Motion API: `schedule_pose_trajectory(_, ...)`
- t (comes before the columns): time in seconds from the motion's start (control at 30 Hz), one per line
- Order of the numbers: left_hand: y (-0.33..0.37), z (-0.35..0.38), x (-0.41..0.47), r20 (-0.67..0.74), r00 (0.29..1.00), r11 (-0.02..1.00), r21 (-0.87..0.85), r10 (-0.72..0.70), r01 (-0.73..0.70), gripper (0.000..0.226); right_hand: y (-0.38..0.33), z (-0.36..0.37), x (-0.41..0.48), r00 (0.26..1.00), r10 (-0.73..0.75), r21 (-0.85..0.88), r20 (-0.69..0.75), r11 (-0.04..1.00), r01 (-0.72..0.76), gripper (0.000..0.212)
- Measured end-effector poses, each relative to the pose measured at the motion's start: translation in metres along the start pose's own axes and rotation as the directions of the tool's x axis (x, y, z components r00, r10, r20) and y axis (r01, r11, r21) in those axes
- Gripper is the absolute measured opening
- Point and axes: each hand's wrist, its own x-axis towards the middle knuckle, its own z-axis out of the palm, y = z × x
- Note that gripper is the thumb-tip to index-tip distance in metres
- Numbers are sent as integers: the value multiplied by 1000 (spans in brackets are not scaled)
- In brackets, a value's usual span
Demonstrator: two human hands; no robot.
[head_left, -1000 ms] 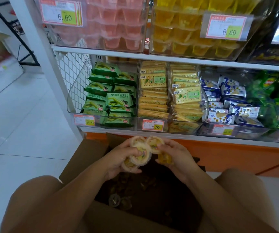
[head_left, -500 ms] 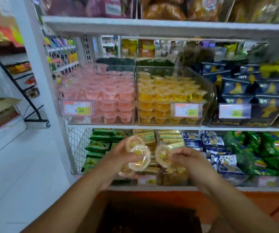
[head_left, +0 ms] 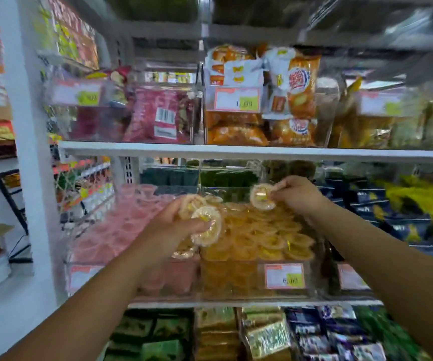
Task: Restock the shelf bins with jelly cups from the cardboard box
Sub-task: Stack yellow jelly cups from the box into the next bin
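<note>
My left hand (head_left: 169, 230) grips several clear jelly cups with yellow filling (head_left: 206, 225) over the seam between two clear shelf bins. My right hand (head_left: 297, 195) pinches one yellow jelly cup (head_left: 261, 196) above the back of the yellow bin (head_left: 283, 280), which is full of yellow jelly cups (head_left: 262, 238). To its left the pink bin (head_left: 85, 277) holds pink jelly cups (head_left: 121, 225). The cardboard box is out of view. The picture is blurred by motion.
The shelf above (head_left: 236, 149) carries bins of red snack bags (head_left: 158, 115) and orange chip bags (head_left: 288, 100). Blue packets (head_left: 392, 212) lie to the right of the yellow bin. Cookie packs (head_left: 210, 334) fill the shelf below. A white upright (head_left: 27, 152) stands at the left.
The view has swung upward and both hands have risen from over the box to the jelly-cup shelf. My right hand has moved right and forward with its cup, away from the left hand.
</note>
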Motion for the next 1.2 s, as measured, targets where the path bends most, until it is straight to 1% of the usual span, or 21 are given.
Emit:
schedule_pose_trajectory(0.03,2,-2,10,-8,1000,1000,10,4,-4,69,1,2,20,1000,20,-53,-2,998,-20,21)
schedule_pose_trajectory(0.07,3,-6,18,-24,1000,1000,20,5,-5,69,1,5,37,1000,22,-107,0,994,-22,25)
schedule_pose_trajectory(0.13,5,-11,32,-20,999,999,47,26,-25,55,1,14,68,1000,1,-222,6,975,1,31)
schedule_pose_trajectory(0.17,4,-14,38,-23,999,998,49,39,-38,53,-1,20,82,1000,-1,-268,27,963,8,34)
schedule_pose_trajectory(0.2,4,-17,44,-36,999,998,59,39,-37,56,-4,27,90,999,4,-288,42,958,8,34)
schedule_pose_trajectory(0.23,3,-20,50,-38,999,997,70,31,-28,59,-6,33,99,999,3,-311,52,950,14,31)
schedule_pose_trajectory(0.27,3,-22,55,-41,999,998,69,16,-13,56,-8,39,109,998,0,-326,67,945,22,24)
schedule_pose_trajectory(0.33,4,-25,64,-32,999,999,48,-4,5,44,-6,52,133,991,9,-353,136,935,40,9)
schedule_pose_trajectory(0.37,5,-25,70,-23,1000,999,43,-10,11,39,-3,59,144,987,13,-351,157,935,44,8)
schedule_pose_trajectory(0.43,9,-27,79,-9,1000,999,54,-7,7,34,-1,70,159,979,28,-362,200,931,48,14)
schedule_pose_trajectory(0.53,12,-30,89,3,1000,997,72,-6,5,44,-2,79,163,965,74,-339,251,940,16,26)
schedule_pose_trajectory(0.63,7,-35,97,-3,1000,997,83,2,-1,58,3,83,171,948,113,-366,296,931,3,17)
schedule_pose_trajectory(0.7,2,-38,101,-6,1000,996,85,4,-3,62,4,85,179,955,78,-483,285,873,72,14)
schedule_pose_trajectory(0.8,-1,-42,103,0,1000,992,125,-3,3,67,3,90,181,964,46,-681,260,717,149,22)
schedule_pose_trajectory(0.87,-1,-43,104,-9,1000,990,143,4,-3,62,4,93,178,975,5,-770,221,615,171,30)
schedule_pose_trajectory(0.93,0,-43,105,-10,1000,990,138,17,-15,55,6,93,174,982,3,-799,187,582,151,34)
schedule_pose_trajectory(1.0,-2,-43,103,-6,1000,988,152,22,-21,59,7,93,172,979,36,-786,198,604,137,31)
schedule_pose_trajectory(1.07,-5,-45,101,-5,1000,987,158,19,-18,63,8,97,170,974,39,-762,221,630,148,31)
schedule_pose_trajectory(1.2,-8,-48,97,-11,1000,989,149,23,-21,68,7,96,167,973,18,-741,228,652,162,41)
